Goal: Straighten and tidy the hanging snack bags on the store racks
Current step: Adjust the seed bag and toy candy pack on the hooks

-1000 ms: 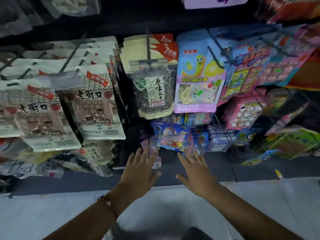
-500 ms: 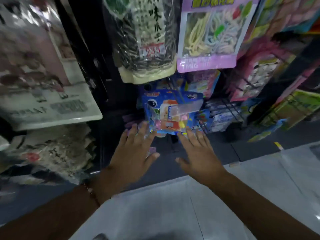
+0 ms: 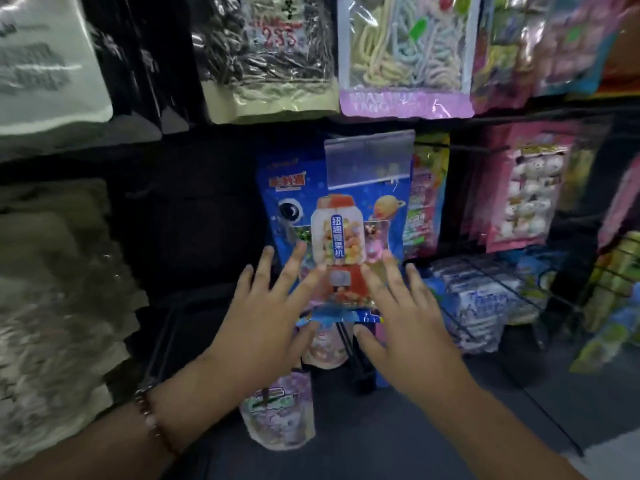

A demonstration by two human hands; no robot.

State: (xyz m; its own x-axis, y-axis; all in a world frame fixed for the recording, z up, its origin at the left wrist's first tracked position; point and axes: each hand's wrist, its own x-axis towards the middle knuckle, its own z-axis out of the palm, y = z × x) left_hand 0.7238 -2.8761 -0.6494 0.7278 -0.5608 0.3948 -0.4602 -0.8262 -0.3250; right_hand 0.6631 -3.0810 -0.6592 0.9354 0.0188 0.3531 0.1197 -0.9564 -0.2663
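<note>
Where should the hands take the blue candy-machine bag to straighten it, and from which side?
Probably at the two lower side edges of the blue bag, left hand and right hand coming from below. It hangs flat from the top, so its bottom swings free.

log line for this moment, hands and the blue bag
left hand: open, at blue bag | right hand: open, at blue bag | bag: hanging, not gripped

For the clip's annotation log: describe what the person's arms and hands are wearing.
Both forearms are bare, with no sleeves in view. The left hand has a bracelet of brownish-red and pale round beads at the wrist. The right hand shows no gloves, rings or watch.
</note>
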